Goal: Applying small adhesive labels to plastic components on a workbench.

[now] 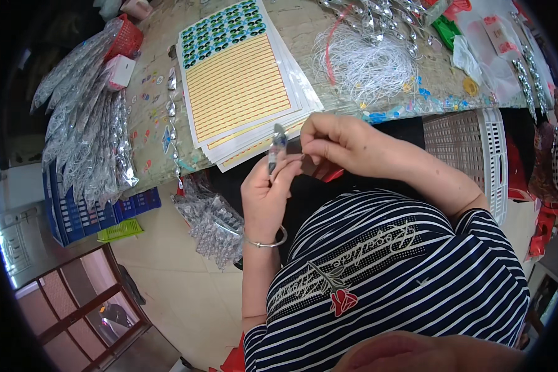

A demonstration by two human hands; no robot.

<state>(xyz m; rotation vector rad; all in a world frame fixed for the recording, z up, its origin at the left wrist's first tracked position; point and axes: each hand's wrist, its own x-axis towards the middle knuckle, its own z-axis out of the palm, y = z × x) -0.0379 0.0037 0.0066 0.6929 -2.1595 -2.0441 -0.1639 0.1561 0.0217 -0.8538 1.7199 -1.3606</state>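
Head view: hands (304,164) pinch silver lure (275,146) nr yellow sticker sheets (239,77).

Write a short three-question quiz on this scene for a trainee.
1. True or false: the left hand holds a thin silver lure upright.
2. What lies on the table just beyond the hands? A) sticker sheets B) a laptop C) plates
3. Fill in: the left wrist wears a silver ____.

Key:
1. True; the right hand pinches beside it.
2. A
3. bracelet
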